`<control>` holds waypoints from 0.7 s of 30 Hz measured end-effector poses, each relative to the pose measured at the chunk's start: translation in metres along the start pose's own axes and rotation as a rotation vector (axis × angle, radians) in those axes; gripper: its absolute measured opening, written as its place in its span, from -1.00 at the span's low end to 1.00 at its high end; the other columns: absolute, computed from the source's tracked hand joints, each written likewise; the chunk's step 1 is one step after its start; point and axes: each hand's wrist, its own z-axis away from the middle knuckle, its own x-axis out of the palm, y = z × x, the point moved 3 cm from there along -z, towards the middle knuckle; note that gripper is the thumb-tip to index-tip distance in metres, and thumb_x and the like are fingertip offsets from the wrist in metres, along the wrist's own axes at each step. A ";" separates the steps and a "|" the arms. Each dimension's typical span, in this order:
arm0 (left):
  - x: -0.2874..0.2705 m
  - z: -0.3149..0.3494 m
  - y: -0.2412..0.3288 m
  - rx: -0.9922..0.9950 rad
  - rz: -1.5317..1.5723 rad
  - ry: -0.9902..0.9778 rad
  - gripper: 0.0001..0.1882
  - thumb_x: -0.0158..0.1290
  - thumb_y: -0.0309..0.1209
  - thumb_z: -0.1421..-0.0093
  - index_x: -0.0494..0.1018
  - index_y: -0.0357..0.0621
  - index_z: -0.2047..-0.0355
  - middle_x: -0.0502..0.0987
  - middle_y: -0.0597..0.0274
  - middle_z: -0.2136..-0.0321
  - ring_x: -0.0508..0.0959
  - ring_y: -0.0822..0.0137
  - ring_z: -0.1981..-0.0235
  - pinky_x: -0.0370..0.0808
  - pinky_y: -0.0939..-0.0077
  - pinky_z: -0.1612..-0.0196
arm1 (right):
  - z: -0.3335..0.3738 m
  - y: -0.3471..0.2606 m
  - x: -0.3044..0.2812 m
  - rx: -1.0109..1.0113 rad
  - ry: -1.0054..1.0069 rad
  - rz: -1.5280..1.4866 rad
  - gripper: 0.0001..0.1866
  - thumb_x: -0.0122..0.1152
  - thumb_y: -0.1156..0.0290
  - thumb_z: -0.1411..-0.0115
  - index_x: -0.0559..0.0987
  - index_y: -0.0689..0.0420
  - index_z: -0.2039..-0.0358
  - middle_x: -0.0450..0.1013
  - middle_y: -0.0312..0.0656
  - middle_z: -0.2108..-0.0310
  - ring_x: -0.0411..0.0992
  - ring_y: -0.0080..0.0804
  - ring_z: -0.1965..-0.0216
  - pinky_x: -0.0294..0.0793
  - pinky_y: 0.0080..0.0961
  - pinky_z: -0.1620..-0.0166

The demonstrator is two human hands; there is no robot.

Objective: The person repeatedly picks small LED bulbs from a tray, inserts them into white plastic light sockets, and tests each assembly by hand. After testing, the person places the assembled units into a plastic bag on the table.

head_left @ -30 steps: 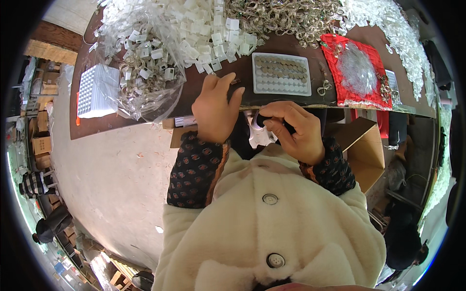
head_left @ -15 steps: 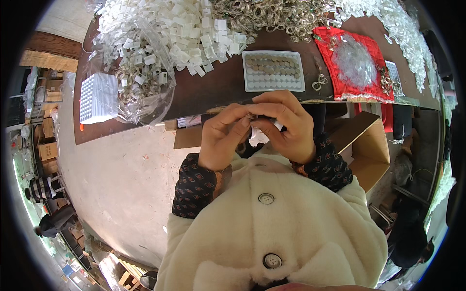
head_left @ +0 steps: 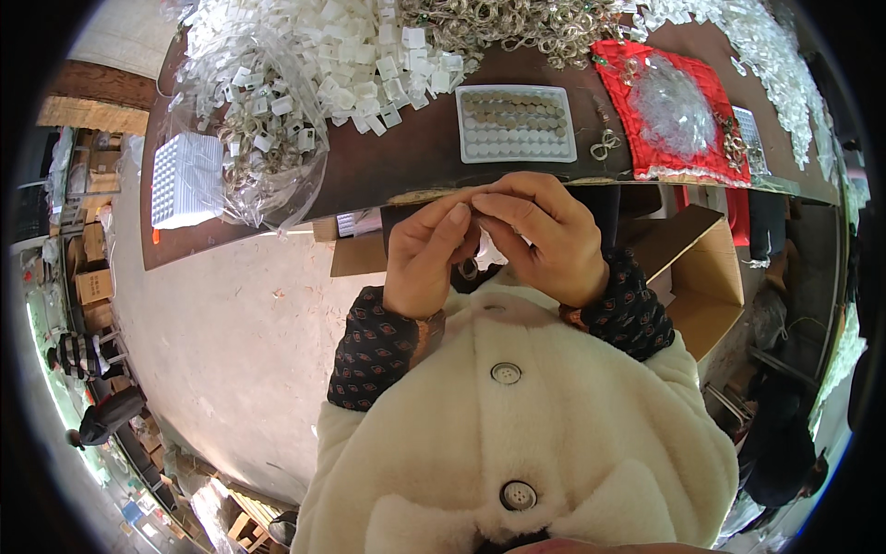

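Glossy plastic tray [head_left: 517, 160], red cloth [head_left: 646, 155], matt cardboard box [head_left: 712, 300]

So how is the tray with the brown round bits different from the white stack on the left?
The tray looks like one layer; the stack has many. The tray carries rows of brownish round pieces; none show on the stack. The tray lies farther right; the stack is by the left end of the table. Both are whitish, with rows of small rounded shapes.
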 end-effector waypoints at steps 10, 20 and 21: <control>-0.005 -0.007 -0.002 0.012 -0.286 0.166 -0.78 0.03 -0.53 -0.35 0.54 -0.37 0.05 0.47 0.42 0.48 0.26 0.64 0.57 0.16 0.73 0.52 | 0.002 0.013 0.002 -0.010 -0.114 0.008 -0.64 0.30 0.67 -0.02 0.58 0.24 0.11 0.50 -0.12 0.30 0.54 -0.16 0.31 0.57 -0.39 0.28; -0.026 -0.052 0.033 0.511 -1.061 0.428 -0.75 0.16 -0.46 -0.25 0.48 -0.26 0.08 0.57 0.14 0.36 0.55 0.32 0.41 0.50 0.39 0.31 | -0.006 0.023 0.004 0.139 0.027 -0.033 -0.75 0.31 0.65 -0.11 0.58 0.22 0.16 0.53 -0.11 0.32 0.56 -0.18 0.35 0.58 -0.40 0.30; -0.032 -0.062 0.040 0.573 -1.233 0.491 -0.74 0.16 -0.44 -0.25 0.47 -0.25 0.08 0.56 0.11 0.35 0.58 0.24 0.38 0.52 0.36 0.31 | -0.006 0.024 0.003 0.163 0.024 -0.054 -0.76 0.31 0.66 -0.12 0.58 0.22 0.17 0.53 -0.11 0.32 0.56 -0.19 0.36 0.58 -0.41 0.31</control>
